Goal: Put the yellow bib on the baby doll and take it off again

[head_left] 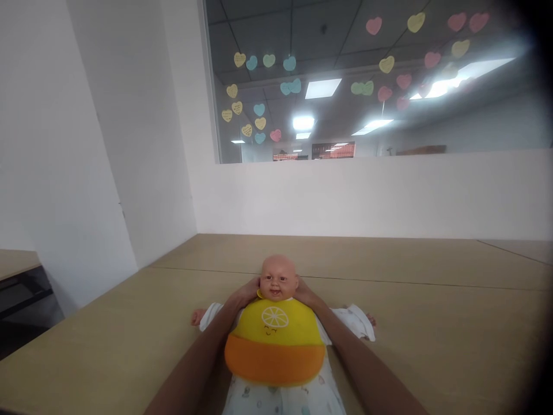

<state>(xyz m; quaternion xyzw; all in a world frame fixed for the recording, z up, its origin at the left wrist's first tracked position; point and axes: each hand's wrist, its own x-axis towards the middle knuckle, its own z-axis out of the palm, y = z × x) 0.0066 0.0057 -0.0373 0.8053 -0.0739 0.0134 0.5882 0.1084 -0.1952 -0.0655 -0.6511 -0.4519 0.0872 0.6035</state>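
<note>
A bald baby doll [279, 266] lies face up on the wooden table, its arms spread to both sides in white sleeves. Over its chest is a yellow bib [298, 323] with a white citrus slice and a smiling face. Along the bib's lower edge runs an orange pocket [275, 362]. My left hand [249, 291] is at the left of the doll's neck, closed at the bib's yellow neck strap. On the other side, my right hand [305, 293] reaches behind the neck. The doll's head hides the fingers of my right hand and most of the left's.
The wooden tabletop [415, 334] extends to a white wall [367, 196] at the back. Above is a window [328, 115] with heart-shaped paper notes stuck on it. A second table [17, 262] stands at the far left, beyond a white pillar [64, 173].
</note>
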